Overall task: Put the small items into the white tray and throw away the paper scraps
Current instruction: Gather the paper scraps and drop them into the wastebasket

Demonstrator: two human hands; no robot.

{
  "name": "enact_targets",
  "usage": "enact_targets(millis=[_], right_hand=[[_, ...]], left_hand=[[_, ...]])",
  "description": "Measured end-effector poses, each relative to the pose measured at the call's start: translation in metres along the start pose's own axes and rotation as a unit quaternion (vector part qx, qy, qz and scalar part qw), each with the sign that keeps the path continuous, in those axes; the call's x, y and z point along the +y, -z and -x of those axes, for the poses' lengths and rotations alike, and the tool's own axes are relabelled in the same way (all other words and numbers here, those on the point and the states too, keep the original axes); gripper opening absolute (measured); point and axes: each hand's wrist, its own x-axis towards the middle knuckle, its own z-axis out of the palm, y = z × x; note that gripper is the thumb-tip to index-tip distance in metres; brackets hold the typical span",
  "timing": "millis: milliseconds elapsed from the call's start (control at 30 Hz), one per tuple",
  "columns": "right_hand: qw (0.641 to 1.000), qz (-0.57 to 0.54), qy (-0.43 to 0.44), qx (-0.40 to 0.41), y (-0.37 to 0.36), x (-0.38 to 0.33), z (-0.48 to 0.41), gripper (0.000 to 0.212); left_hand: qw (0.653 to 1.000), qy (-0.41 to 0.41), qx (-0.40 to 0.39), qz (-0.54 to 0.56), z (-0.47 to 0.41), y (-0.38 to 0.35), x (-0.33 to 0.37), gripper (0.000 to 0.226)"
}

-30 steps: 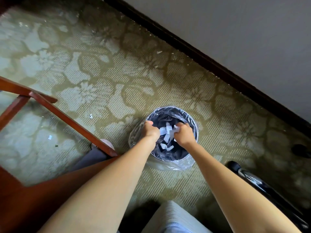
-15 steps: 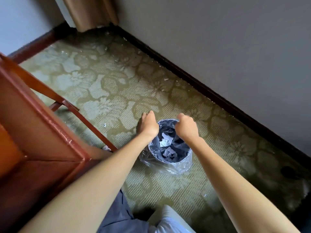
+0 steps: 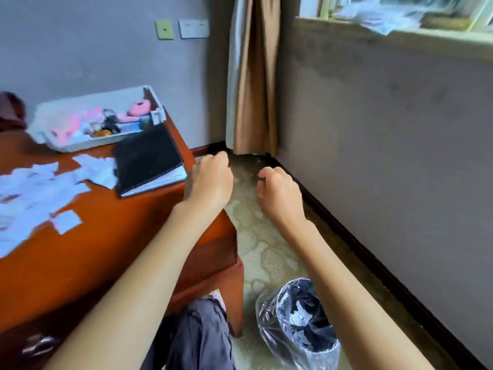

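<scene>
A white tray (image 3: 80, 145) with several small pink and dark items stands at the back of the reddish wooden table (image 3: 93, 249). White paper scraps (image 3: 34, 193) lie scattered over the table's left part. On the floor at the lower right stands a small bin (image 3: 301, 324) lined with clear plastic, with scraps inside. My left hand (image 3: 210, 180) hovers by the table's right corner, fingers loosely curled, holding nothing. My right hand (image 3: 278, 193) hangs over the carpet beside it, also loosely curled and empty.
A black folder (image 3: 146, 158) lies on the table in front of the tray. A brown curtain (image 3: 253, 76) hangs in the corner. The grey wall with dark skirting runs along the right, and patterned carpet (image 3: 256, 236) lies between table and wall.
Both hands let the scraps fall into the bin and rose away from it. The view swung up from the floor to the table and tray.
</scene>
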Motion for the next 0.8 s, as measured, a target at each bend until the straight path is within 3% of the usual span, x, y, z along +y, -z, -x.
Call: enact_targets(millis=[167,300,433,567,700,800], right_hand=[[0.990,-0.066,0.119,-0.033,-0.026,-0.104,0.010,0.025],[0.963,-0.112,0.218,-0.112,-0.062,-0.173,0.027,0.028],[0.943,-0.089,0.232,-0.220,-0.096,-0.224,0.036,0.043],[0.937,-0.037,0.253,-0.237,-0.119,-0.255,0.044,0.039],[0.925,-0.036,0.291,-0.243,-0.137,-0.282,0.049,0.035],[0.948,-0.058,0.271,-0.156,-0.140,-0.296,0.045,0.031]], left_hand=[[0.992,0.106,0.058,-0.031,0.031,0.063,-0.098,0.027],[0.977,0.196,0.067,-0.056,0.060,0.092,-0.178,0.033],[0.956,0.277,0.014,-0.099,0.089,0.102,-0.244,0.048],[0.922,0.367,-0.047,-0.117,0.108,0.104,-0.292,0.053],[0.948,0.304,-0.062,-0.077,0.117,0.097,-0.317,0.049],[0.959,0.270,0.003,-0.081,0.115,0.104,-0.326,0.054]])
